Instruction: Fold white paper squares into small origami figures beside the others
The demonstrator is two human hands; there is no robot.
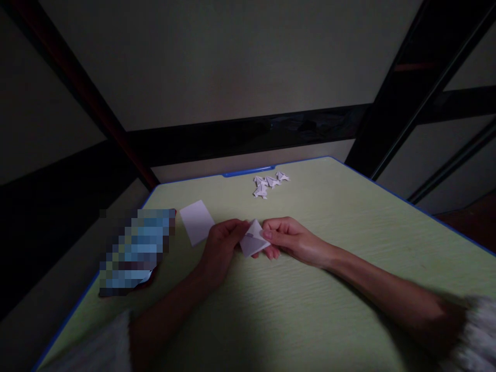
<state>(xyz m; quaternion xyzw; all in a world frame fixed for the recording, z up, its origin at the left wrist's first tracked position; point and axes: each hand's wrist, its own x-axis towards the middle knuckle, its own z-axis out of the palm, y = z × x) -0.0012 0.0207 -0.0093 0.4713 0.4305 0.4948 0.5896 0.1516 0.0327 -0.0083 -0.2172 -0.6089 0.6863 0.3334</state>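
Between my two hands is a small folded piece of white paper (254, 240), diamond-shaped, with creases and a flap showing on its face. My left hand (220, 247) pinches its left corner between thumb and fingers. On the opposite corner, my right hand (292, 238) presses its thumb on top, with curled fingers underneath. The paper is held just above the table. Beside my left hand lies a stack of blank white paper sheets (197, 222). Farther back sit several small folded paper figures (266, 182), grouped close together.
The pale green table (349, 222) has a blue edge and a blue strip (250, 171) at its far side. At the left lies a flat object (137, 253) blurred by pixelation. Behind the table stand light panels with dark bands (256, 129).
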